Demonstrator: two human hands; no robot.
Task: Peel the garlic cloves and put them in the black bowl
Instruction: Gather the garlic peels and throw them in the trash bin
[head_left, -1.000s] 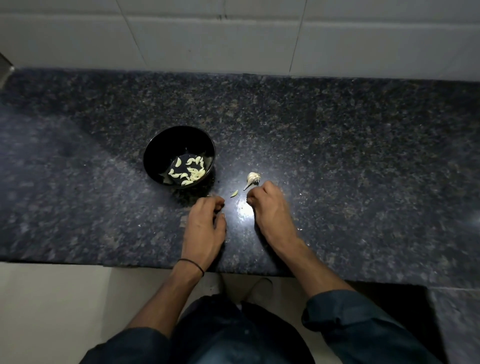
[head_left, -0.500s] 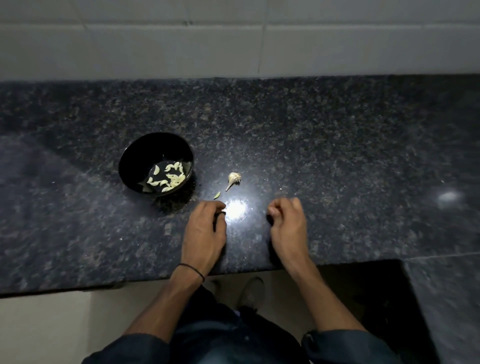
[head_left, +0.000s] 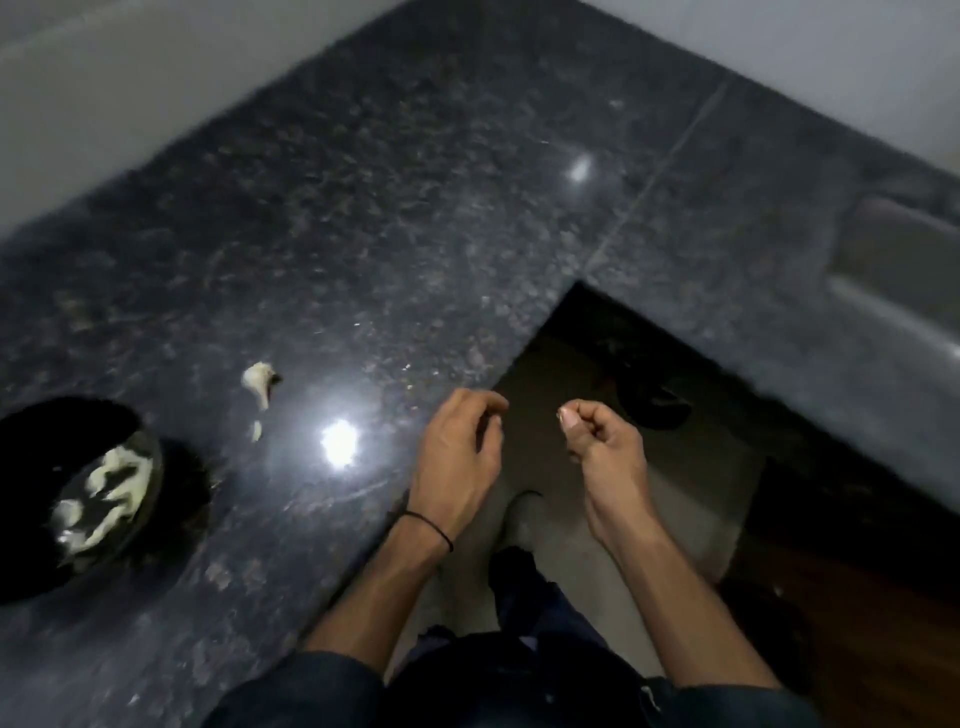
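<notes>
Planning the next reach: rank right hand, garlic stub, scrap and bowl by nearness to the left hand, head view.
1. Right hand, beside the left hand.
2. Stub and scrap, leftward on counter; too close to call.
3. Bowl, far left.

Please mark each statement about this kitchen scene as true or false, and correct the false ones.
1. The bowl holds peeled cloves. True.
2. The left hand grips the bowl. False: it is well apart from the bowl, at the edge of the counter.
3. A garlic piece lies on the counter, outside the bowl. True.
4. The right hand lies flat on the counter. False: its fingers are curled into a fist, and it is past the counter edge, over the floor.
5. The left wrist wears a black band. True.
</notes>
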